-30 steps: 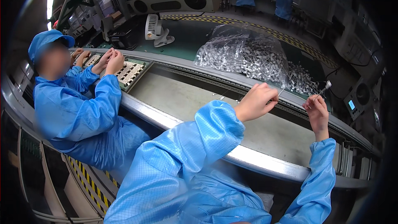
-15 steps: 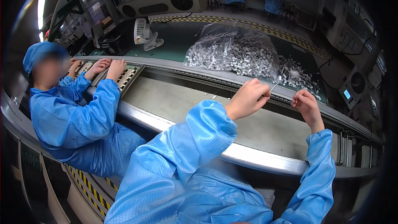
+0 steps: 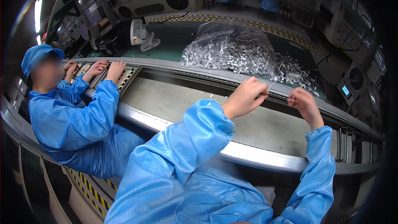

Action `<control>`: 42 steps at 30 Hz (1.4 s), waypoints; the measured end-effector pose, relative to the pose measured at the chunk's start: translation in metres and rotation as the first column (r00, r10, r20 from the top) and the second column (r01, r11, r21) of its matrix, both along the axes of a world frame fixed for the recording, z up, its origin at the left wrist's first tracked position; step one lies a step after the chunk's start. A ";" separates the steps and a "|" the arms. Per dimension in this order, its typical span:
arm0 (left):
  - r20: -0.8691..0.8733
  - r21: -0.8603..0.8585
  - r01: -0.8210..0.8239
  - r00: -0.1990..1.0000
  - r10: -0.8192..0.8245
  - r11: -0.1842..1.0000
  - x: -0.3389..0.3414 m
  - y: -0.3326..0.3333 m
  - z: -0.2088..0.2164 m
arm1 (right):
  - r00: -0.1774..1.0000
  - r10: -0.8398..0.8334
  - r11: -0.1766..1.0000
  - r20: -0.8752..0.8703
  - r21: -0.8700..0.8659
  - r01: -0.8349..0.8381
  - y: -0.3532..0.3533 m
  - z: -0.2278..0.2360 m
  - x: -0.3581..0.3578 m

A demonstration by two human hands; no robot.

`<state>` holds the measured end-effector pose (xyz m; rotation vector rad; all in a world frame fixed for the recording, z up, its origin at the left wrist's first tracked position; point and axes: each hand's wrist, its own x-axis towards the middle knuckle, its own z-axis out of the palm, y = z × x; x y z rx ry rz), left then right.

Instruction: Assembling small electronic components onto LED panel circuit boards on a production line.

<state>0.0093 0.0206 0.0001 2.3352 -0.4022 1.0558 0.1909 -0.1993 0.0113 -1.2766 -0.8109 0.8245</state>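
Observation:
My left hand (image 3: 245,97) is over the conveyor, fingers pinched around a thin white wire lead (image 3: 272,86) that sticks out past the fingertips. To its right, my right hand (image 3: 305,103) is raised above the track's far edge, fingers curled together and slightly blurred; whatever they hold, if anything, does not show. Behind both hands lies a clear plastic bag (image 3: 228,52) full of white wire leads with small connectors. A loose pile of such leads (image 3: 294,74) spills out at its right side.
The conveyor (image 3: 178,108) runs across in front of me, with a bright metal rail (image 3: 261,157). At left a co-worker in blue (image 3: 74,112) handles boards in a tray (image 3: 126,79). Behind stand a white fan (image 3: 141,35), a speaker box (image 3: 159,5) and a device with a lit screen (image 3: 346,90).
My right hand has shifted slightly left and up, toward the left hand. The left hand has moved a little left and up, still pinching the wire lead. The whole view has shifted slightly.

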 end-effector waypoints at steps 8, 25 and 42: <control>0.008 -0.015 -0.019 1.000 0.019 1.000 -0.001 -0.001 0.001 | 1.000 0.015 0.997 0.018 -0.079 -0.014 0.004 0.000 -0.006; 0.031 -0.004 -0.013 0.999 0.013 1.000 -0.001 0.000 -0.003 | 0.998 -0.046 0.975 0.051 -0.215 0.056 0.005 -0.011 -0.002; 0.009 0.021 -0.010 1.000 0.010 1.000 -0.001 -0.002 0.000 | 0.999 0.038 0.991 0.029 -0.131 -0.034 0.004 -0.005 -0.004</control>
